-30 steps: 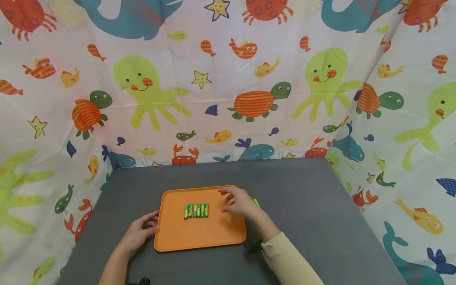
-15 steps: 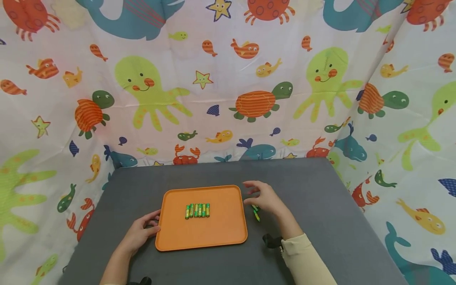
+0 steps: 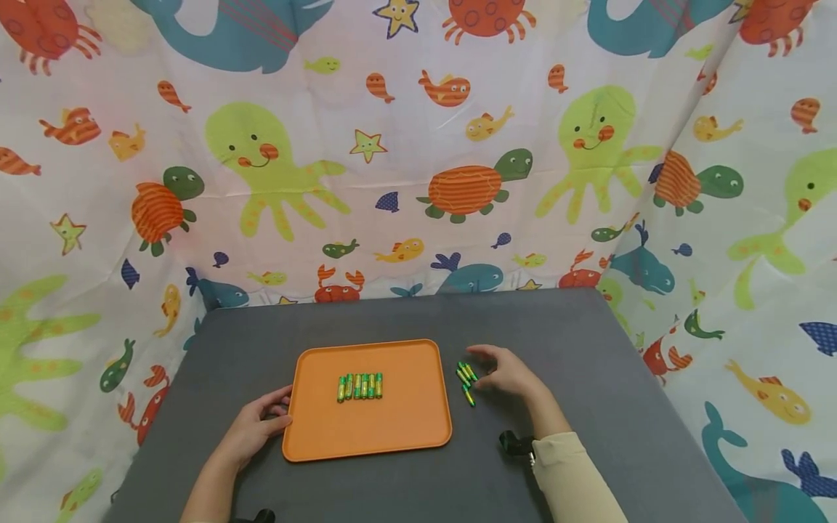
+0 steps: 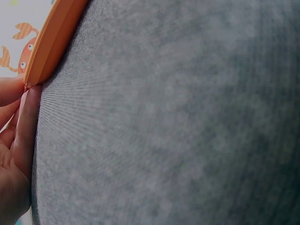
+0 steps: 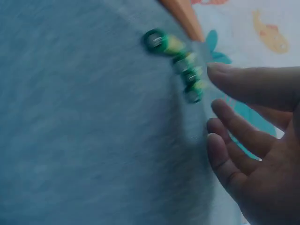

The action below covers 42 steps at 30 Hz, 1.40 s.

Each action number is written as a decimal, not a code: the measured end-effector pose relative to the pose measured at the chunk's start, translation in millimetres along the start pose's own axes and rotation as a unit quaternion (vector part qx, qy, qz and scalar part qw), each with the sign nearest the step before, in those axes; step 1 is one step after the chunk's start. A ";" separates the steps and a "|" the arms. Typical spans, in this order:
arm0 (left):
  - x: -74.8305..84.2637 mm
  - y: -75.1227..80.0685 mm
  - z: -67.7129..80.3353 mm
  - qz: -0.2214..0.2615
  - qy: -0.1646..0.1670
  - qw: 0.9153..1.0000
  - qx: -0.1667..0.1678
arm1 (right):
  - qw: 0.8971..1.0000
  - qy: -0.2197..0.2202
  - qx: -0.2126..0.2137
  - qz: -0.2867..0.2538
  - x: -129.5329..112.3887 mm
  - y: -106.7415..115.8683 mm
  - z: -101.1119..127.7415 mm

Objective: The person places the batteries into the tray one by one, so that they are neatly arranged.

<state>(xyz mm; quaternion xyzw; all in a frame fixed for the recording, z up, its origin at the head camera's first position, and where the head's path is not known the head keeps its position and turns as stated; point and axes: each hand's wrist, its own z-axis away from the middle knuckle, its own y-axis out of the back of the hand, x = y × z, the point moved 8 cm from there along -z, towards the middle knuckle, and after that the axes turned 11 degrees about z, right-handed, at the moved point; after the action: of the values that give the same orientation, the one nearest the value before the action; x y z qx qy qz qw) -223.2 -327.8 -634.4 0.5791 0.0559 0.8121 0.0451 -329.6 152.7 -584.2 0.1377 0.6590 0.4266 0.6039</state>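
A row of several green-and-yellow batteries (image 3: 360, 386) lies side by side on the orange tray (image 3: 366, 436). My left hand (image 3: 251, 430) is at the tray's left edge; its thumb and fingertips touch the rim, which the left wrist view also shows at the tray's corner (image 4: 51, 51). Just right of the tray, several loose batteries (image 3: 467, 373) lie close together on the table. Beside them is my right hand (image 3: 513, 374), thumb and fingers apart. In the blurred right wrist view, the fingers (image 5: 243, 126) hold nothing and the loose batteries (image 5: 190, 75) lie past the fingertips.
The grey table (image 3: 392, 494) carries the tray and the loose batteries. A cloth wall (image 3: 392, 181) printed with sea animals stands behind the table and along its sides. A black wrist-worn device (image 3: 515, 443) sits beneath the right wrist.
From above the tray, my right hand has moved right to the loose batteries, which now show more fully. My left hand has stayed at the tray's edge, and the row is unchanged.
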 end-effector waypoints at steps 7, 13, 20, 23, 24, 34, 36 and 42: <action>-0.5 0.6 0.4 0.001 0.004 1.000 -0.002 | 1.000 -0.009 0.002 0.016 13.8 -12.0 -0.7; -2.2 0.4 0.7 -0.002 0.008 1.000 0.002 | 0.999 0.005 0.008 0.043 14.0 -15.1 -3.1; -0.9 -0.4 1.4 0.006 0.007 1.000 -0.005 | 0.998 0.010 0.022 0.057 14.9 -15.1 -2.6; -1.0 0.1 1.4 0.005 0.007 1.000 -0.001 | 0.998 0.004 0.028 0.059 16.2 -14.4 -2.6; -1.2 0.1 1.3 0.004 0.007 1.000 -0.001 | 0.998 0.001 0.031 0.060 16.3 -13.9 -2.5; -2.5 -0.4 0.9 0.003 0.007 1.000 -0.002 | 0.994 -0.074 0.083 -0.022 28.3 -3.4 3.3; -2.1 -0.4 0.7 0.001 0.006 1.000 -0.002 | 0.990 -0.084 0.096 -0.058 31.0 -0.9 4.7; -1.4 -0.1 0.0 0.001 0.003 1.000 -0.001 | 0.982 -0.076 0.124 -0.123 30.3 5.6 6.8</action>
<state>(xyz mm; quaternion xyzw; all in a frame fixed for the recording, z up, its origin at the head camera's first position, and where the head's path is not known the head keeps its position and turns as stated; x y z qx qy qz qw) -222.8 -327.8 -635.7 0.5771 0.0550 0.8136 0.0446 -332.3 179.8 -600.0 0.1616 0.6708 0.2522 0.6785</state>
